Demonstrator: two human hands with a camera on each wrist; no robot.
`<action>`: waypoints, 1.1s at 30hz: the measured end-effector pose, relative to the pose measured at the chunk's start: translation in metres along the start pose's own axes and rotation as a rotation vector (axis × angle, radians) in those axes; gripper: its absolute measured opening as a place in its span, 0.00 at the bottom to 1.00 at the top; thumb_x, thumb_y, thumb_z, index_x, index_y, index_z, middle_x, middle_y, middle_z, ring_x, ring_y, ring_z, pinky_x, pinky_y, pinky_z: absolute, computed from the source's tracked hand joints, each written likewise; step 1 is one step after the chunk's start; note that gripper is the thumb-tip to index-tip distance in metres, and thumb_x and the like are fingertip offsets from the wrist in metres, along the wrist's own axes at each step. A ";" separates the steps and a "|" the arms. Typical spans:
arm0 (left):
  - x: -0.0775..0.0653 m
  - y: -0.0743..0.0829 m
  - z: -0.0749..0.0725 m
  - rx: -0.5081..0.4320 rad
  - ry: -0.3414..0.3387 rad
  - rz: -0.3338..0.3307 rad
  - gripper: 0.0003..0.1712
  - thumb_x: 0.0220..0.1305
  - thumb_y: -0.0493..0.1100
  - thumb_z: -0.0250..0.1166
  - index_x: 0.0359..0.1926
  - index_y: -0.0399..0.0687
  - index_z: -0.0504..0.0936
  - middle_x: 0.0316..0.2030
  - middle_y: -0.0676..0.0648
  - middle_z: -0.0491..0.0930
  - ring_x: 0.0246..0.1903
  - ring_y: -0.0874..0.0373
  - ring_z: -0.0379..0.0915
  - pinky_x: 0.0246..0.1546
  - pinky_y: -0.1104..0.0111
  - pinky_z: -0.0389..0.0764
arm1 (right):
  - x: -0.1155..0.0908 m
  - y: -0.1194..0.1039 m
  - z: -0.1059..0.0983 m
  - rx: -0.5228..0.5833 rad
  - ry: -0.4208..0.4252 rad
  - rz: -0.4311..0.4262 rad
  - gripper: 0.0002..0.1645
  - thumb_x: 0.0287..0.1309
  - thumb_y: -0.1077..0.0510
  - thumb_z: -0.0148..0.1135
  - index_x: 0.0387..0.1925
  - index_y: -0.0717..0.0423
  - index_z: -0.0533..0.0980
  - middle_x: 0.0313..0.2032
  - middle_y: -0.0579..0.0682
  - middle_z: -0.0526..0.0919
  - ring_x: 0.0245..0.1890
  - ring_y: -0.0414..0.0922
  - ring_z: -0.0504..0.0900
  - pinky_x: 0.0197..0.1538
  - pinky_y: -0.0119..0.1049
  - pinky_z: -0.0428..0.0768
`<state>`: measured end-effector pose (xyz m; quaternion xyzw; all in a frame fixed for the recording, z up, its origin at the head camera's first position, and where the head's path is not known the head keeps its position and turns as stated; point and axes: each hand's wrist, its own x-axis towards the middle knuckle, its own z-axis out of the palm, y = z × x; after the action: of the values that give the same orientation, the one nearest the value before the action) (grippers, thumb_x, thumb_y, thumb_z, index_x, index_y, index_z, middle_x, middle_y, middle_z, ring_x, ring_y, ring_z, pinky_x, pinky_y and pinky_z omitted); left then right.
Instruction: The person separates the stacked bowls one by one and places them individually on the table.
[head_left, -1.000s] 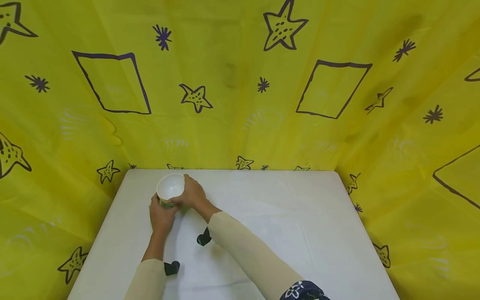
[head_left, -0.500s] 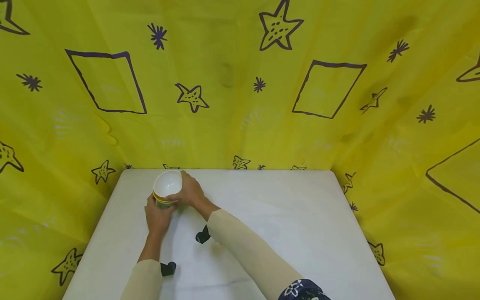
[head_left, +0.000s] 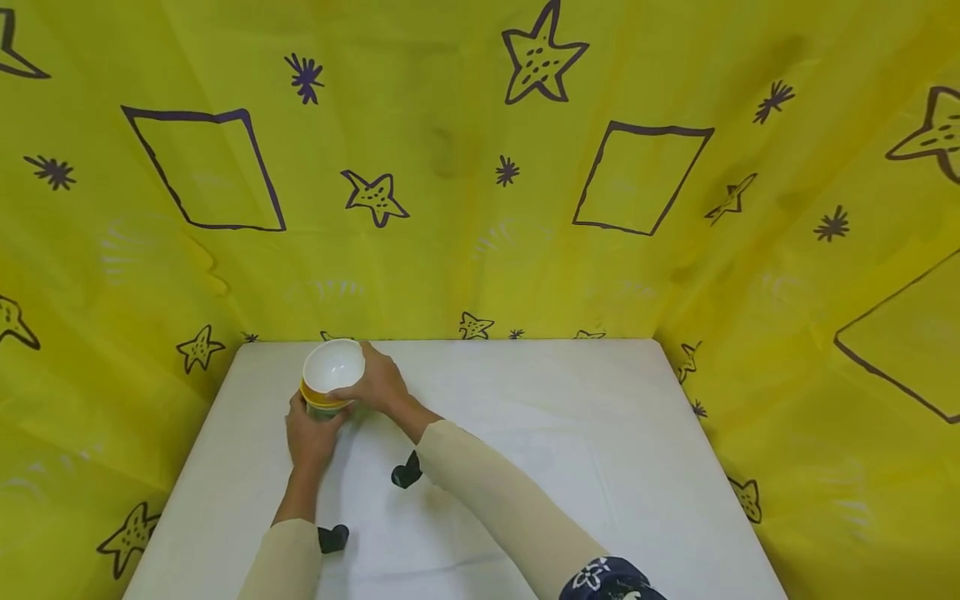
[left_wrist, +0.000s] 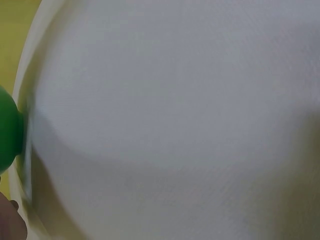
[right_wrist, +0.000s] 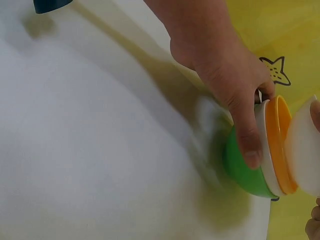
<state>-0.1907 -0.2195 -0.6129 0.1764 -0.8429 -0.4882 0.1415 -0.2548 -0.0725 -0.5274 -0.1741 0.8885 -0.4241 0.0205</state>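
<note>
At the table's far left, my left hand (head_left: 313, 437) grips a nested stack of bowls from below and the near side. Its outermost one is a green bowl (right_wrist: 242, 167), with a white rim (right_wrist: 265, 150) above it and an orange bowl (right_wrist: 281, 145) inside. In the right wrist view, the left thumb lies along the green side. My right hand (head_left: 378, 382) holds a white bowl (head_left: 333, 367) by its right edge, thumb at the near rim. That bowl sits partly out of the orange one, its mouth facing up. The left wrist view catches only the green bowl's side.
A white-covered table (head_left: 525, 442) extends to the right and toward me. Yellow curtains (head_left: 435, 275) with drawn stars enclose its back and sides. Small dark pieces (head_left: 407, 472) stick out beside both sleeves.
The white bowl has risen in my right hand relative to the stack, so more of the orange bowl shows beneath it. Everything has shifted slightly left in the head view.
</note>
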 end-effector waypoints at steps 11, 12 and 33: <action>-0.003 0.008 0.001 0.058 -0.060 -0.057 0.61 0.59 0.54 0.80 0.79 0.35 0.53 0.74 0.28 0.63 0.73 0.30 0.59 0.74 0.39 0.58 | -0.001 0.023 -0.018 0.047 0.098 0.039 0.56 0.43 0.39 0.88 0.69 0.53 0.71 0.57 0.50 0.84 0.53 0.44 0.83 0.52 0.33 0.83; -0.004 0.009 0.000 0.064 -0.065 -0.062 0.61 0.59 0.55 0.80 0.79 0.35 0.52 0.75 0.28 0.62 0.73 0.30 0.59 0.74 0.39 0.58 | -0.001 0.025 -0.019 0.051 0.109 0.046 0.56 0.43 0.39 0.88 0.69 0.54 0.71 0.58 0.50 0.84 0.53 0.44 0.83 0.53 0.34 0.83; -0.005 0.005 -0.003 0.058 -0.059 -0.049 0.61 0.61 0.50 0.80 0.81 0.35 0.50 0.77 0.29 0.59 0.75 0.31 0.56 0.75 0.40 0.55 | -0.014 0.048 -0.024 0.061 0.200 0.089 0.56 0.42 0.43 0.89 0.69 0.58 0.71 0.59 0.54 0.84 0.57 0.49 0.83 0.58 0.39 0.83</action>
<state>-0.1860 -0.2174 -0.6078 0.1867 -0.8560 -0.4717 0.0994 -0.2601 -0.0217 -0.5503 -0.0905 0.8796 -0.4650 -0.0441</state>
